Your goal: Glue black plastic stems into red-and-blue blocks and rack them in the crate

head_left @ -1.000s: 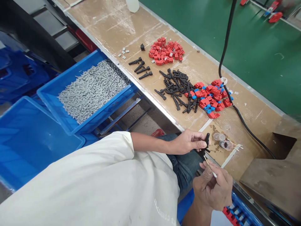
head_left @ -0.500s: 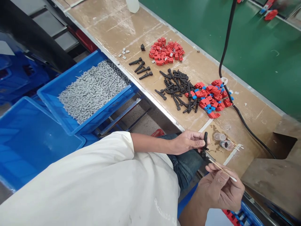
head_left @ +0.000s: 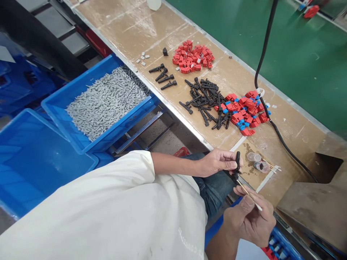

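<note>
While half-curled, hands [head_left: 220, 163] [head_left: 251, 219] full (black part [head_left: 238, 161], swab [head_left: 254, 200]).

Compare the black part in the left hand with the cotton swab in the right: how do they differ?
The black part is dark all over; the cotton swab has a pale stick and a white outer end. The part is chunkier, the swab thin. In the picture, the part stands nearly upright; the swab slants. Both are long and narrow, each held in one hand.

Factory workshop, workbench [head_left: 130, 29], blue parts crate [head_left: 124, 125]
</note>
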A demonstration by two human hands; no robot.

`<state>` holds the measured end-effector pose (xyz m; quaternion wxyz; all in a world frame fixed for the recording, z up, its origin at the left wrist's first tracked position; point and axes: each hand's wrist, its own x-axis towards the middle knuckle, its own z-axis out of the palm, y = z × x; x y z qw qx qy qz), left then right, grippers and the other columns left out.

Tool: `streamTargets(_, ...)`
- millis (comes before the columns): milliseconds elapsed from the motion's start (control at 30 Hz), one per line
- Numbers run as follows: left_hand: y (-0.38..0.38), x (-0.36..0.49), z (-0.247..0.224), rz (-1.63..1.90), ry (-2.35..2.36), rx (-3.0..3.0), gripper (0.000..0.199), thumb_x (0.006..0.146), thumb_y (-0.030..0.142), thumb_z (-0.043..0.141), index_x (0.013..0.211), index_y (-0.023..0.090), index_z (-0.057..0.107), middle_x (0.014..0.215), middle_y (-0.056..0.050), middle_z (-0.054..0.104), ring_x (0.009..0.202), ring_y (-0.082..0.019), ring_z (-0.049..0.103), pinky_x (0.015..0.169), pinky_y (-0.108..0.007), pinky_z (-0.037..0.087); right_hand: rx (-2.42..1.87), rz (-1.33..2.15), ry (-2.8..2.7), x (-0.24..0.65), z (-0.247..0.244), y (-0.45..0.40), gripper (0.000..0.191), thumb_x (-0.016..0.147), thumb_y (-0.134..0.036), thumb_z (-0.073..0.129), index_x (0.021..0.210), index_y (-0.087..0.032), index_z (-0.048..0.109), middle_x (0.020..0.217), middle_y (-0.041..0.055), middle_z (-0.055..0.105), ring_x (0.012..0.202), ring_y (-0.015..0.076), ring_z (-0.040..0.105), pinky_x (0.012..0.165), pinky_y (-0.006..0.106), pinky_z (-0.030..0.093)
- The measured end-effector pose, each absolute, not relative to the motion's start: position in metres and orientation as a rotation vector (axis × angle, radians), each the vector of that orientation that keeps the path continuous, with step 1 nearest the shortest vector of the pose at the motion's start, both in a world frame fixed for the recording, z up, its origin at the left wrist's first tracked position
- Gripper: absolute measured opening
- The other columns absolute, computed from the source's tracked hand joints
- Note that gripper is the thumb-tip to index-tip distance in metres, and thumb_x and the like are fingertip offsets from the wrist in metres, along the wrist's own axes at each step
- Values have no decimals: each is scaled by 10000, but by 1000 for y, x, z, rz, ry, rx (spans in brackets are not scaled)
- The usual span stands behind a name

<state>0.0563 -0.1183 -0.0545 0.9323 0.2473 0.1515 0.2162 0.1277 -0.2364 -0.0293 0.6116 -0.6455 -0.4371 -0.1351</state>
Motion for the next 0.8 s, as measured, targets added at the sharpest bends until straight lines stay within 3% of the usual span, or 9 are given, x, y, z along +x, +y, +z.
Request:
streamTargets(167, -112, 52, -55, 315, 186, 432, 531, 540, 505, 934, 808, 126, 678, 752, -42, 645, 745, -137, 616, 723, -261, 440, -1442, -183, -757, 140, -14, -240, 122, 872, -251, 691, 820, -155, 639, 712, 17, 642, 515, 144, 590, 410, 292, 509)
streamTargets(367, -106, 52, -59, 299, 61, 507, 512, 544, 552, 911, 709, 144, 649, 696, -51, 595, 762, -169, 573, 794, -332, 432, -1524, -371, -620, 184, -17, -243, 189, 799, -275, 769, 701, -171, 645, 610, 5, 603, 439, 150, 537, 349, 287, 442)
streamTargets(500, -102, 50, -59, 308, 54, 613, 503, 566, 588, 880, 660, 158, 638, 717, -79, 591, 792, -193, 562, 802, -354, 433, -1690, -416, -651, 207, -26, -242, 169, 809, -287, 764, 751, -152, 681, 680, 30, 624, 484, 155, 566, 435, 300, 486)
streamTargets(667, -99, 49, -52, 357, 10, 622, 467, 614, 560, 863, 680, 151, 646, 771, -82, 585, 772, -173, 543, 755, -322, 417, -1992, -403, -919, 224, -45, -236, 223, 877, -351, 669, 875, -135, 723, 820, 71, 655, 684, 179, 628, 620, 302, 521)
streamTargets(800, -97, 48, -49, 360, 18, 642, 485, 602, 576, 862, 672, 152, 637, 727, -64, 540, 725, -164, 514, 693, -311, 395, -2120, -364, -1025, 233, -58, -230, 284, 850, -406, 683, 876, -132, 754, 721, 27, 595, 547, 129, 523, 582, 287, 464)
